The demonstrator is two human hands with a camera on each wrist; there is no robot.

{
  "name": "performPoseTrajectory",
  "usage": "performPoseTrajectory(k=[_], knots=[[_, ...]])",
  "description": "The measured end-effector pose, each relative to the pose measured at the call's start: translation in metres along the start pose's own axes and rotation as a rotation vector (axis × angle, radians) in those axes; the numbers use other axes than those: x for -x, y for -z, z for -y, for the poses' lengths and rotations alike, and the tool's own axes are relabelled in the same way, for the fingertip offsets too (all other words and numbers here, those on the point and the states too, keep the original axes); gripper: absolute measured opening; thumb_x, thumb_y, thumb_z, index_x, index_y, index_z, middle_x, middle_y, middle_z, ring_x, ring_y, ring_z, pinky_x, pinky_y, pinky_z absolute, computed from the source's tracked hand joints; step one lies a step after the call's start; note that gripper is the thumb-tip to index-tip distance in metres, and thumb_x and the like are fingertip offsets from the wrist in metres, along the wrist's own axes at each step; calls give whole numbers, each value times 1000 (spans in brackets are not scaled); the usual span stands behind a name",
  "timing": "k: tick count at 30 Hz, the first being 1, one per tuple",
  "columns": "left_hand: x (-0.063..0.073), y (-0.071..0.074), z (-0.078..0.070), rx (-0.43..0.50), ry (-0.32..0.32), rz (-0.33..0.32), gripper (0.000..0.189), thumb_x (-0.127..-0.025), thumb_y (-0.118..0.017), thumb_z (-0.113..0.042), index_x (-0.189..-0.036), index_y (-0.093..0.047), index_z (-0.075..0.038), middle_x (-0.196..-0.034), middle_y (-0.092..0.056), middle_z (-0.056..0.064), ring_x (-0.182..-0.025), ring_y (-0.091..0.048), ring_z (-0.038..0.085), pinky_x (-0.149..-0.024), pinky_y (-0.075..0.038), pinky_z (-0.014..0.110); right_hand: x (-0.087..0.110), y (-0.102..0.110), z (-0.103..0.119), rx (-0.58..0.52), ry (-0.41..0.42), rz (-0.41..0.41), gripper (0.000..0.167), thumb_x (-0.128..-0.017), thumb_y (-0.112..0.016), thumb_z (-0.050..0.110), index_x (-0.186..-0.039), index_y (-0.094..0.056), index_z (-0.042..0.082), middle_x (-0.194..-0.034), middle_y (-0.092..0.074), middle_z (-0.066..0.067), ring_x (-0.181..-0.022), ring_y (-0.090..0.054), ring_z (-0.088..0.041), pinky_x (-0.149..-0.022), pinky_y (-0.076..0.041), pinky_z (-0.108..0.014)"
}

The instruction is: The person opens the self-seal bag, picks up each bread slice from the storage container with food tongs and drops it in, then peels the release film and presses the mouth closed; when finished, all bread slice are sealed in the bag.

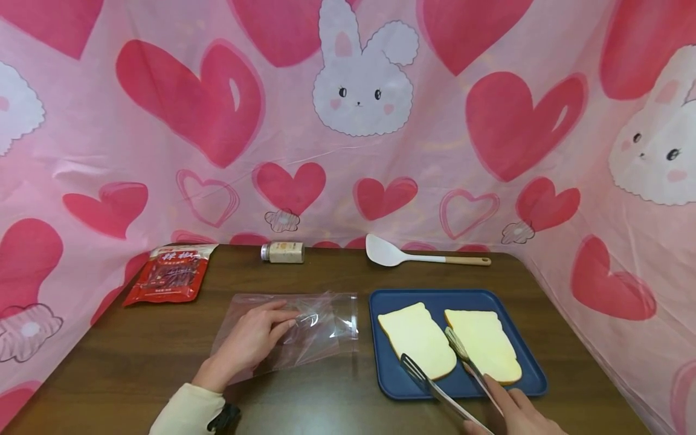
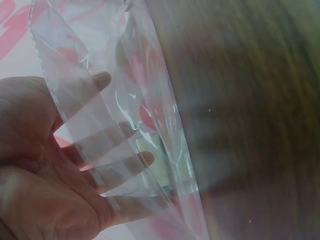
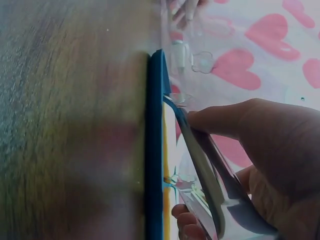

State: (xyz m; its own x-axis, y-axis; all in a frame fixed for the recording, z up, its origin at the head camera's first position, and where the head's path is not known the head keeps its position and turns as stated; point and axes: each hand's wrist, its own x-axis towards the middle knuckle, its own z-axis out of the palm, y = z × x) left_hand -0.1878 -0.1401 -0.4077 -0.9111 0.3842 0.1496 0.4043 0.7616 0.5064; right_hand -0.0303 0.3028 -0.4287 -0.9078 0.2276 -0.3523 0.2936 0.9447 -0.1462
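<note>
Starting at the far left, there's a red packet (image 1: 173, 275) lying flat in the back left corner of the brown table (image 1: 304, 396), pale strip toward the back edge; then a cream sleeve (image 1: 187, 414) with a black wristband (image 1: 224, 418) comes in from the front, and its left hand (image 1: 252, 338) is on a clear plastic bag (image 1: 326, 332) left of the table's middle; those fingers are spread fairly wide, and in the left wrist view they show through the film, though I can't tell if they're inside it or just on top; behind the bag, a small jar (image 1: 286, 252) is on its side near the back edge, lid pointing left; further along that edge lies a white spatula (image 1: 421, 258), wooden handle toward the back right corner; in front of it there's a blue tray (image 1: 387, 362) near the table's right edge, with a left bread slice (image 1: 417, 338) tilted a bit; metal tongs (image 1: 448, 399) straddle its front end, tips well apart, can't tell if they touch it; the right hand (image 1: 519, 417) holds them between thumb and fingers off the tray's front edge; last up, a right bread slice (image 1: 484, 344) sits along the tray's right side.
</note>
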Motion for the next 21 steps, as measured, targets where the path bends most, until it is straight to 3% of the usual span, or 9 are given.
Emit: performPoseTrajectory(k=[8, 12, 15, 21], knots=[[2, -2, 0, -2, 5, 5, 26, -102, -71, -22, -126, -79, -17, -146, -65, 20, -135, -63, 41, -112, -48, 61, -7, 5, 12, -3, -21, 63, 111, -79, -61, 88, -156, -46, 10, -138, -58, -31, -98, -67, -46, -80, -56, -73], [1, -1, 0, -8, -5, 0, 26, -101, -72, -22, -126, -79, -17, -145, -66, 19, -134, -63, 41, -112, -48, 61, -7, 6, 15, -36, -33, 87, 111, -80, -64, 85, -157, -43, 7, -108, -66, -16, -89, -65, -33, -76, -60, -59], [0, -1, 0, -11, -11, -1, 27, -101, -72, -22, -126, -79, -17, -145, -66, 19, -134, -63, 41, -112, -48, 62, -7, 6, 16, -48, -23, 94, 109, -82, -65, 81, -157, -43, 6, -90, -57, -4, -82, -58, -25, -69, -56, -47], [0, -2, 1, -8, 5, 3, 28, -100, -73, -22, -127, -79, -17, -146, -65, 20, -135, -62, 42, -112, -48, 62, -6, 1, 19, -55, 16, 49, 99, -85, -68, 76, -156, -46, 10, -83, -52, -1, -77, -56, -20, -62, -46, -40]])
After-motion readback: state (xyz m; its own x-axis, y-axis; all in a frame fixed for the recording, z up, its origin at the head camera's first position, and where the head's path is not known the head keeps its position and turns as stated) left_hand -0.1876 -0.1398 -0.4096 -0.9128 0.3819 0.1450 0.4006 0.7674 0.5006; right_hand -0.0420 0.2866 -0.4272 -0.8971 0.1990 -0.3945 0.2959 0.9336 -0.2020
